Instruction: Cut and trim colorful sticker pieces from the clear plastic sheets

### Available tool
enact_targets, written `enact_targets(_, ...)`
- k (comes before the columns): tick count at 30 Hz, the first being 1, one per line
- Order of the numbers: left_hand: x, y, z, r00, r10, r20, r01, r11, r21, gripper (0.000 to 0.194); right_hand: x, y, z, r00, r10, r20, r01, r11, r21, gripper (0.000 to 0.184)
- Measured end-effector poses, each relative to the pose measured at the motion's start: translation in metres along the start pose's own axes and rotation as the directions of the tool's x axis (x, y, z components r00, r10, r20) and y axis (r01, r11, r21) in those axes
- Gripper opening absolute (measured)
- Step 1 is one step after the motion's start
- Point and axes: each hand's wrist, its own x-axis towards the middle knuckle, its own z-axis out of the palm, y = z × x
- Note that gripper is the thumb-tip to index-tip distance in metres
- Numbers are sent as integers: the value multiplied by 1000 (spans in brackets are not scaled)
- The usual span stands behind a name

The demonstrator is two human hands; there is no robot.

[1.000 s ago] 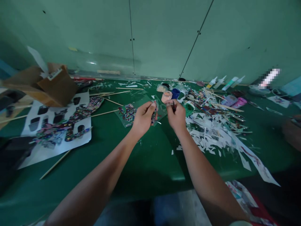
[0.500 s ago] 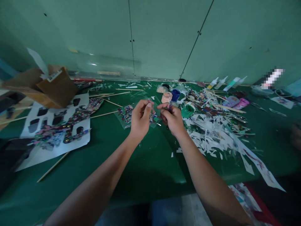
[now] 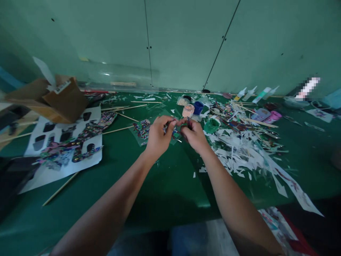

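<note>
My left hand (image 3: 159,136) is closed in a pinch above the green table, thumb against fingertips, and whatever it holds is too small to make out. My right hand (image 3: 195,135) meets it fingertip to fingertip, its fingers curled. A dark, thin thing (image 3: 189,122) shows at the right fingers, its kind unclear. Beneath and to the left of the hands lies a clear plastic sheet with colourful patterned pieces (image 3: 142,129), partly covered by my left hand. A small white-tipped stick (image 3: 179,140) rests between the wrists.
Paint jars, one peach (image 3: 188,111), one blue (image 3: 198,107) and one green (image 3: 212,125), stand behind my right hand. White paper scraps (image 3: 234,151) pile up at right. At left are a cardboard box (image 3: 64,99), a printed sheet (image 3: 90,160) and wooden sticks (image 3: 60,189).
My hands have come closer together and slightly lower, and the fingertips now meet. My right index finger has bent in toward the left thumb. The things on the table stay put.
</note>
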Motion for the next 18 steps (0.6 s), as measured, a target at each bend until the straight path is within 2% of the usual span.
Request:
enact_targets(3,0,0,1,996,-90,23,91,995,-42,19,-1,-3,-2,995,-40,-93,41,999,10,17)
enact_targets(5,0,2,1,993,-103,56,106,993,-54,19,-2,-4,-3,985,-76,-156,74,997,-20,23)
enact_targets(8,-1,4,2,991,-83,102,91,993,-72,19,0,-4,-5,962,-123,-244,91,986,-139,29)
enact_targets(10,-2,4,4,986,-118,121,135,981,-139,20,2,-3,-10,932,-169,-320,88,963,-253,30)
enact_targets(14,0,-2,8,962,-248,114,272,906,-326,18,6,1,-28,875,-219,-431,-35,860,-509,20)
enact_targets(18,2,-2,8,915,-352,195,402,781,-478,14,8,9,-46,893,-126,-432,-200,749,-632,20)
